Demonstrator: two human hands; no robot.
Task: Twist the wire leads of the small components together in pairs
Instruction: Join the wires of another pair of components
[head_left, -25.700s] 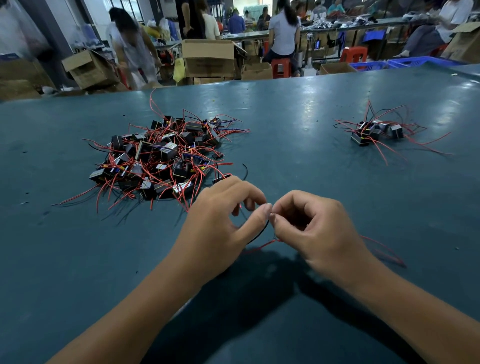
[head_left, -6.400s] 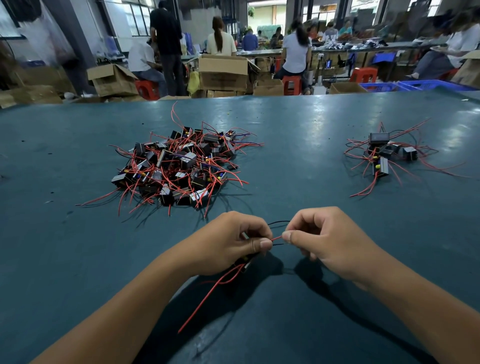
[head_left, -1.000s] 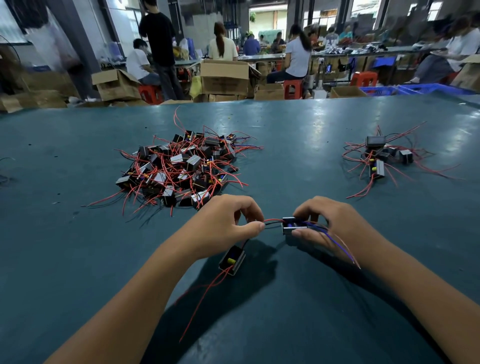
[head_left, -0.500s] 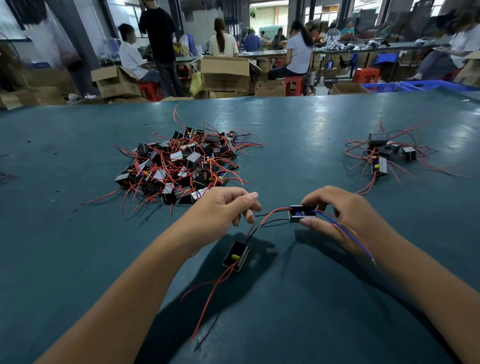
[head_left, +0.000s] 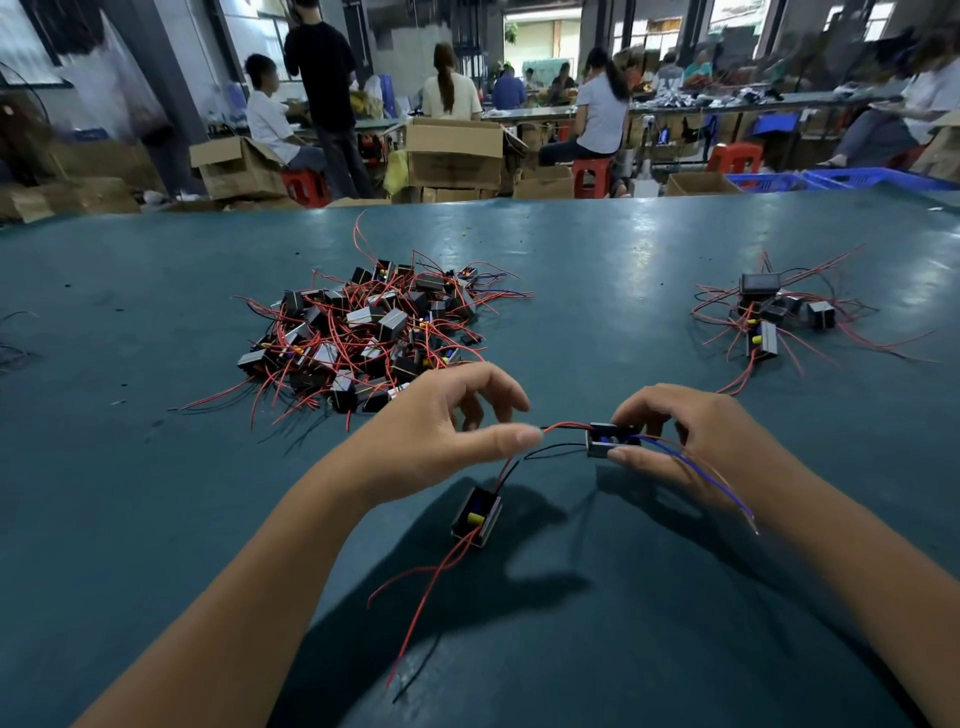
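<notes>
Between your hands, 2 components hang joined by red/black leads (head_left: 563, 439). Your right hand (head_left: 691, 441) pinches 1 component (head_left: 608, 440), fingers clamped on its body; your left hand (head_left: 441, 431) is loose, fingers apart, thumb tip at the leads. The 2nd component (head_left: 477, 517) dangles just above the table (head_left: 156, 519). Check the twist's tight w/ no stray strands, then set the pair by the small pile (head_left: 774, 312), not the big pile (head_left: 363, 332).

Where the red and black leads (head_left: 540, 441) of the two components join is hidden behind the left hand (head_left: 441, 431) — whether its fingers touch them cannot be told. The right hand (head_left: 691, 441) covers the far side of its component (head_left: 605, 440); both forearms run off the bottom edge.
</notes>
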